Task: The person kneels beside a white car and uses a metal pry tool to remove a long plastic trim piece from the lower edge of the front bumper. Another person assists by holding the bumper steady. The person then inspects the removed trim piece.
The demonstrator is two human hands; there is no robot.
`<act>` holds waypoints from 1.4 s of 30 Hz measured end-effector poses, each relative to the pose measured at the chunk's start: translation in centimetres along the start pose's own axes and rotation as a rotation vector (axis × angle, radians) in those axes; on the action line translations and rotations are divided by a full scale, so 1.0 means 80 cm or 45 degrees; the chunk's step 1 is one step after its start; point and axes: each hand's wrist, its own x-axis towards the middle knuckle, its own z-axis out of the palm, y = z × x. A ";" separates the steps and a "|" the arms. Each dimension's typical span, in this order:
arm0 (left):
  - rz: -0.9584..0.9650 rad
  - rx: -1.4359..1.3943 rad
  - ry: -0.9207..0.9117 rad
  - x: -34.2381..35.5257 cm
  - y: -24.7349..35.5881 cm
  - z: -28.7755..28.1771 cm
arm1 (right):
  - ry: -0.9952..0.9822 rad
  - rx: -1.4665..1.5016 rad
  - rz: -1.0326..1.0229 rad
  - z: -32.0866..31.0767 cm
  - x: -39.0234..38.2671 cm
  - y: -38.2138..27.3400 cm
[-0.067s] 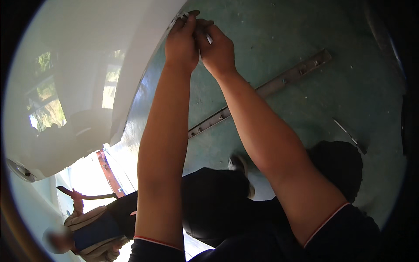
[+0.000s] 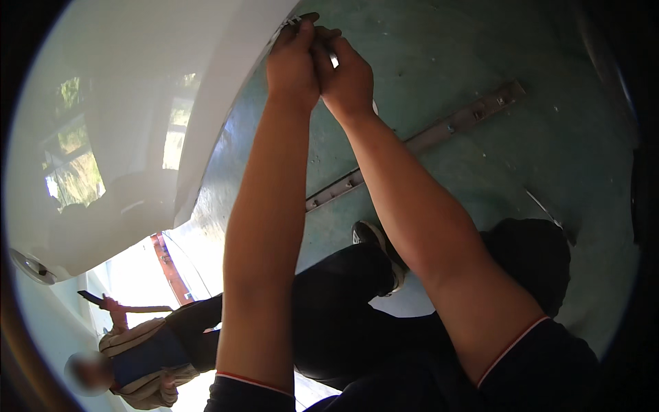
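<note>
Both my arms reach up to the edge of a large glossy white body panel (image 2: pixel 137 137), at the top of the view. My left hand (image 2: pixel 294 69) is closed at the panel's edge, its fingers curled beside small whitish pieces (image 2: pixel 294 21). My right hand (image 2: pixel 349 77) presses up against the left one, fingers bent. A bright spot shows between its thumb and fingers; whether that is an object or light through a gap, I cannot make out. The hands themselves hide most of what is in their fingers.
A long metal rail (image 2: pixel 425 139) with several bolts lies on the green floor (image 2: pixel 439 62) beyond my right forearm. A thin tool (image 2: pixel 542 206) lies further right. At the lower left another person (image 2: pixel 147 357) holds a dark strip (image 2: pixel 147 309). A shoe (image 2: pixel 371 237) shows below the rail.
My hands and forearms have shifted slightly right in the view. The shoe shows more fully, and the other person's lower hand and strip have moved a little. Both my hands stay closed together.
</note>
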 end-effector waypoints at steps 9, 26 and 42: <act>0.064 -0.110 -0.010 0.003 -0.013 -0.009 | 0.167 -0.136 -0.351 0.011 0.010 0.027; 0.192 -0.503 -0.220 0.023 -0.030 -0.007 | 0.165 -0.282 -0.569 0.001 0.027 0.030; 0.092 -0.849 -0.146 0.021 -0.030 0.002 | -0.079 -0.807 -0.527 -0.041 0.030 -0.022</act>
